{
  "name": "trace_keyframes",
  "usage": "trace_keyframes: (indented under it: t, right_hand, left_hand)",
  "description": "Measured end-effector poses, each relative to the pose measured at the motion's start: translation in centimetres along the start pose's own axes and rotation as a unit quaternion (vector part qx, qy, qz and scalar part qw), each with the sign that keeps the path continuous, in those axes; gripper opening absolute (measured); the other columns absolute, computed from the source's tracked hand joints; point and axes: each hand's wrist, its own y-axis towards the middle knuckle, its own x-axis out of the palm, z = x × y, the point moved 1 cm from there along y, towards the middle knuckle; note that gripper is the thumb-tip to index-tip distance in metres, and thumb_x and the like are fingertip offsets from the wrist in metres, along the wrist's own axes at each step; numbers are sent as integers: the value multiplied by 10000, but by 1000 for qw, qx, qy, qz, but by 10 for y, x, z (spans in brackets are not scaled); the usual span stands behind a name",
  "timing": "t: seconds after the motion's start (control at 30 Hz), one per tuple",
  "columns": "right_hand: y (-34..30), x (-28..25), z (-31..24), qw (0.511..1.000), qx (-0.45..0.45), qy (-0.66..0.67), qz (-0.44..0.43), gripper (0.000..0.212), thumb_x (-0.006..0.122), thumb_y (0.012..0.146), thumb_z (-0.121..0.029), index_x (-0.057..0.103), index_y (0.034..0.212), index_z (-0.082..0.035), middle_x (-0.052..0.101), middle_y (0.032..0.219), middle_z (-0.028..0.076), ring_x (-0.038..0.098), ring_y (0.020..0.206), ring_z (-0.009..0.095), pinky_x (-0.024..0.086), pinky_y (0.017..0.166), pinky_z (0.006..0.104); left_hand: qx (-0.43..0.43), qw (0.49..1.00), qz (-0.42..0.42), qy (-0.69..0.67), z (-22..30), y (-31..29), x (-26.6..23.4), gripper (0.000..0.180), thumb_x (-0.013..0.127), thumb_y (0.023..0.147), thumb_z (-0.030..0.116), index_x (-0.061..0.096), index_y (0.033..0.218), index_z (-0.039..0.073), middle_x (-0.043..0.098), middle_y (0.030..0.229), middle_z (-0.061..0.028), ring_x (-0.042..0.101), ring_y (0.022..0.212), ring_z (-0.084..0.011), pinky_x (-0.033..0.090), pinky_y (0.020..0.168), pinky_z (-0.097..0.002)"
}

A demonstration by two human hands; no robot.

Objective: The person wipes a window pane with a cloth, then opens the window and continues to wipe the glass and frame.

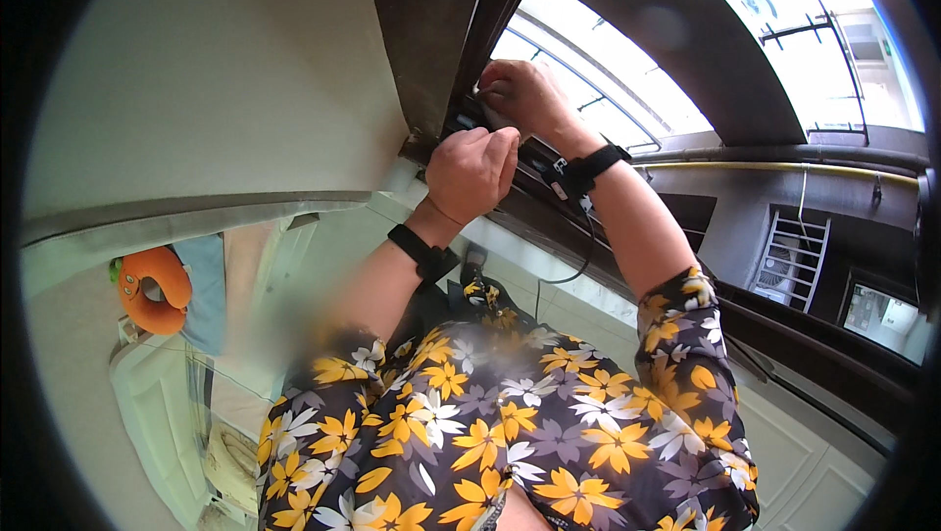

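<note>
Both hands work at the lower corner of a dark, smooth window frame (441, 51), where its upright post meets the sill track (534, 154). The left hand (472, 171) is curled into a loose fist against the track, fingers together; what it grips, if anything, is hidden. The right hand (524, 95) pinches a small pale object (478, 90) against the post, fingertips closed on it, with a black strap (593, 167) around its wrist.

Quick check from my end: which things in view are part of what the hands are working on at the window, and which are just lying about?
In hand:
- left hand, closed into a fist at the dark window frame
- right hand, fingers pinched at the frame's edge; what it grips is too small to tell
- window track between the hands

Lying about:
- orange neck pillow
- outdoor air-conditioner unit
- white cabinet
</note>
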Motion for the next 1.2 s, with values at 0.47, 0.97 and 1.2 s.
trace_keyframes:
  t: [0.47, 0.97, 1.2]
  right_hand:
    - [7, 1, 29, 978, 180, 12, 104, 193, 776, 781, -117, 743, 954, -39, 746, 900, 160, 731, 837, 247, 575, 798, 334]
    - [4, 3, 18, 986, 141, -21, 84, 212, 764, 797, -177, 739, 966, -51, 741, 941, 164, 732, 893, 292, 574, 822, 352]
    - [-26, -55, -1, 979, 121, -113, 122, 198, 746, 831, -189, 752, 986, -66, 752, 924, 145, 742, 845, 270, 584, 770, 338]
  left_hand:
    - [-8, 1000, -7, -3, -2, -1, 3, 46, 607, 934, 99, 633, 942, 62, 612, 694, -105, 615, 604, -302, 493, 555, -394]
    - [-9, 1000, -5, 4, -1, 1, 2, 47, 609, 933, 102, 636, 942, 65, 605, 686, -101, 611, 601, -301, 493, 558, -391]
    - [-6, 1000, -9, 11, -3, -2, 0, 53, 608, 936, 104, 630, 959, 61, 608, 692, -103, 614, 601, -295, 495, 559, -389]
